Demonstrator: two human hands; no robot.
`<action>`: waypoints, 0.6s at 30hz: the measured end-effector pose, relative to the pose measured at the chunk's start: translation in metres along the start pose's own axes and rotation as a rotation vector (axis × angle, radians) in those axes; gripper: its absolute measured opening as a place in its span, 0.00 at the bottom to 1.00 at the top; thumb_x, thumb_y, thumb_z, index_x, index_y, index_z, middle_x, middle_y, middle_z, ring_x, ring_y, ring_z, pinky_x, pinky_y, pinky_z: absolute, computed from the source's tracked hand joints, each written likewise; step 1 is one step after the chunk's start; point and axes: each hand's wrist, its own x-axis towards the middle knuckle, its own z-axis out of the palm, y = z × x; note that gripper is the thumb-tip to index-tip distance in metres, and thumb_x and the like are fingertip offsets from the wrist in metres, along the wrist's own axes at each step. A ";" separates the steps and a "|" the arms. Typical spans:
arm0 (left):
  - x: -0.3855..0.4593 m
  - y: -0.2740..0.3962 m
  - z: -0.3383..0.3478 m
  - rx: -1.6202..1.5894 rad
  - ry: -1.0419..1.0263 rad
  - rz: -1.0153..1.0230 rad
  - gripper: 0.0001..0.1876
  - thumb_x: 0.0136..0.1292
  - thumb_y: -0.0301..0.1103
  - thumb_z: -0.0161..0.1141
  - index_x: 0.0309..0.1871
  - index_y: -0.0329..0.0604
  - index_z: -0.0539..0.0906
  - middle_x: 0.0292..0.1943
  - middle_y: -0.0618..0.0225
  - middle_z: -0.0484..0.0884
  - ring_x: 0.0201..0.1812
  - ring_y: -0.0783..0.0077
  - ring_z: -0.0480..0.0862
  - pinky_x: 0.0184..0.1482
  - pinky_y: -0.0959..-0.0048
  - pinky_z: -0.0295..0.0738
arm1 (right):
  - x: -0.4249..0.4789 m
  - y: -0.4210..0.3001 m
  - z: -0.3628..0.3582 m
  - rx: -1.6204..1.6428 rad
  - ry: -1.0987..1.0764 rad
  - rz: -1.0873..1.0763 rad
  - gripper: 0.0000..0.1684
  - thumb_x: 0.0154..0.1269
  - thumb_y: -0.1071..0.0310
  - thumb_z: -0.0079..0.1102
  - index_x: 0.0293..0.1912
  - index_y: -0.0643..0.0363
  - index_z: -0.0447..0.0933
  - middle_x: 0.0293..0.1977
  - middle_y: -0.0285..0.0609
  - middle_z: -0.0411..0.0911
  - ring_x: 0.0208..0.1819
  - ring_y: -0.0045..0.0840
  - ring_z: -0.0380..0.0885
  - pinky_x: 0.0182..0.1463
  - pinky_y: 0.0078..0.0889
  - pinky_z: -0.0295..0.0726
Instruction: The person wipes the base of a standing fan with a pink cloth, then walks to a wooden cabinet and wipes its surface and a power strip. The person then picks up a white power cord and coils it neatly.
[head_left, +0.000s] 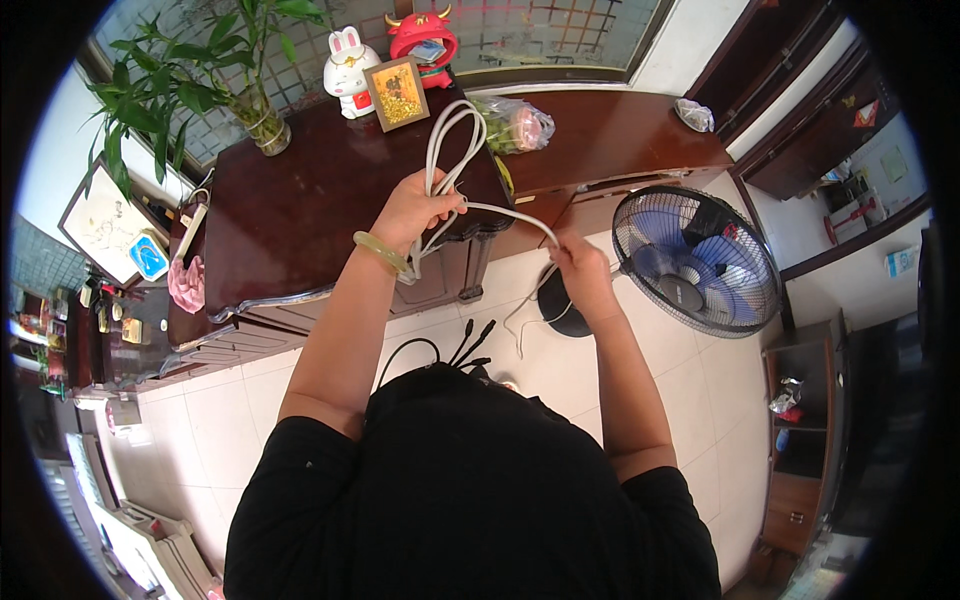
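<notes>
My left hand (424, 204), with a pale green bangle on its wrist, is closed around a looped bundle of white cable (480, 129) above the corner of a dark wooden cabinet (300, 217). From that bundle one strand runs right to my right hand (581, 266), whose fingers pinch it. Thinner cable hangs below the right hand, over the tiled floor and the round black base (562, 304) of a fan. Both ends of the white cable are hard to make out.
A black fan with blue blades (686, 262) stands at the right. On the cabinet are a plant in a glass vase (266, 127), a rabbit figurine (351, 75), a red horned figurine (424, 45) and a framed picture (396, 94). Wrapped flowers (525, 127) lie behind my hands.
</notes>
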 end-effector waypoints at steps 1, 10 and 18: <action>0.000 0.000 0.000 0.062 0.011 -0.015 0.04 0.61 0.27 0.59 0.34 0.42 0.74 0.30 0.67 0.82 0.25 0.86 0.70 0.25 0.85 0.61 | 0.003 -0.004 -0.004 0.076 0.023 0.067 0.06 0.59 0.70 0.60 0.35 0.61 0.74 0.26 0.49 0.76 0.29 0.39 0.77 0.34 0.35 0.75; 0.002 -0.010 0.013 -0.084 -0.217 0.071 0.07 0.68 0.34 0.52 0.35 0.42 0.73 0.27 0.67 0.81 0.33 0.75 0.80 0.39 0.77 0.71 | 0.036 -0.039 -0.027 0.588 0.164 0.295 0.05 0.63 0.71 0.60 0.35 0.63 0.76 0.24 0.33 0.76 0.23 0.11 0.69 0.27 0.16 0.68; -0.003 -0.008 0.024 -0.375 -0.114 0.040 0.13 0.71 0.41 0.49 0.34 0.43 0.70 0.19 0.74 0.66 0.21 0.79 0.67 0.31 0.75 0.70 | 0.051 -0.047 -0.017 0.844 0.174 0.347 0.06 0.66 0.70 0.57 0.35 0.63 0.74 0.25 0.35 0.75 0.20 0.13 0.68 0.23 0.14 0.68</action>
